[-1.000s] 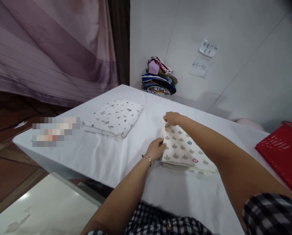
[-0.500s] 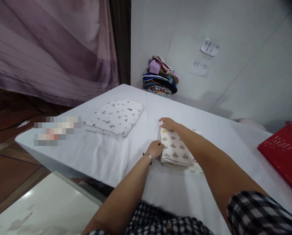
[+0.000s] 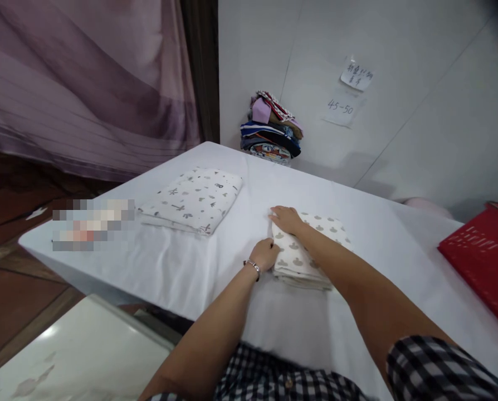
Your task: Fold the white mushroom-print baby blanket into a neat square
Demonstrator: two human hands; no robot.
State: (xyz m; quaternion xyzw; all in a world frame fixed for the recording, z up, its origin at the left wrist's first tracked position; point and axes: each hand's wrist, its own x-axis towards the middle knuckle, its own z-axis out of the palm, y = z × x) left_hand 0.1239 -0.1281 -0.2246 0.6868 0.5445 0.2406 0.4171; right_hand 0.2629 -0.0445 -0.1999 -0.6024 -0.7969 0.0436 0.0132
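Cream folded cloth [image 3: 311, 250] printed with grey shapes, under both hands. White folded cloth [image 3: 193, 200] near the table's far-left corner, scattered with small dark grey motifs. Plain white table cover [image 3: 190, 267]. Red basket [image 3: 483, 262] at the right edge. Black-and-white checked shirt [image 3: 274, 379]. Mauve striped curtain [image 3: 86, 83] (possibly satin). Multicoloured clothes pile [image 3: 272, 131]: navy, lilac, red.

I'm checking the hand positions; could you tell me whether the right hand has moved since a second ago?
Yes. The right hand has drawn back toward the person, away from the wall's clothes pile.
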